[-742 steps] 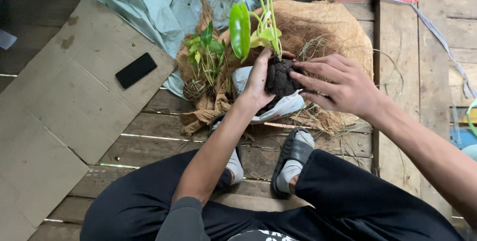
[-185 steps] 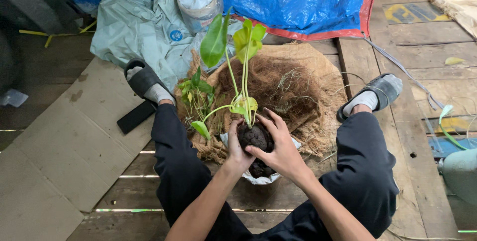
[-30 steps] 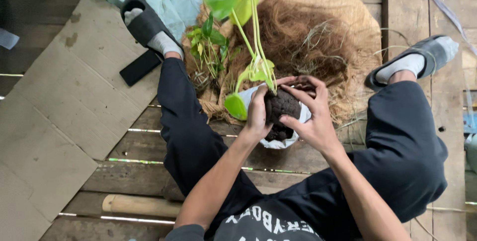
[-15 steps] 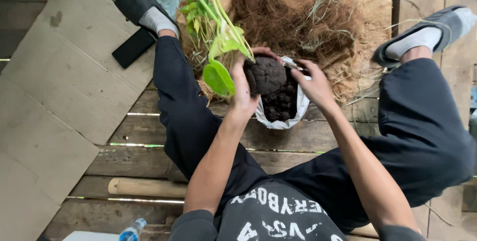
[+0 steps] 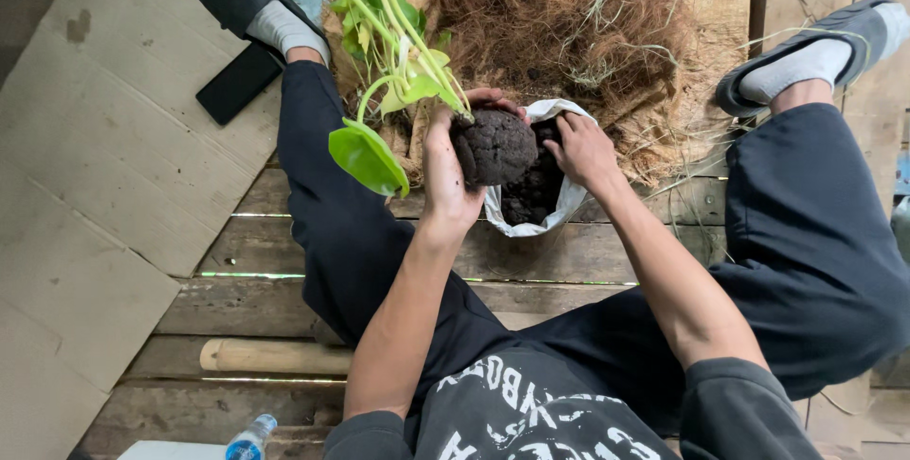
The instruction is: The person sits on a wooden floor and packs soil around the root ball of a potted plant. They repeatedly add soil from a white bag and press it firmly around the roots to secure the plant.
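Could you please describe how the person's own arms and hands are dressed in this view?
Both hands, the left hand and the right hand, are bare, with no gloves, rings or watch visible. The forearms are uncovered; dark sleeves are pushed up near the elbows.

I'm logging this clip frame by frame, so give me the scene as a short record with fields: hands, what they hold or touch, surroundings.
left hand: grips the soil ball of a green plant
right hand: fingers in the white bag of dark soil
behind: heap of coconut fibre
floor: wooden planks, cardboard sheet, black phone, bamboo stick
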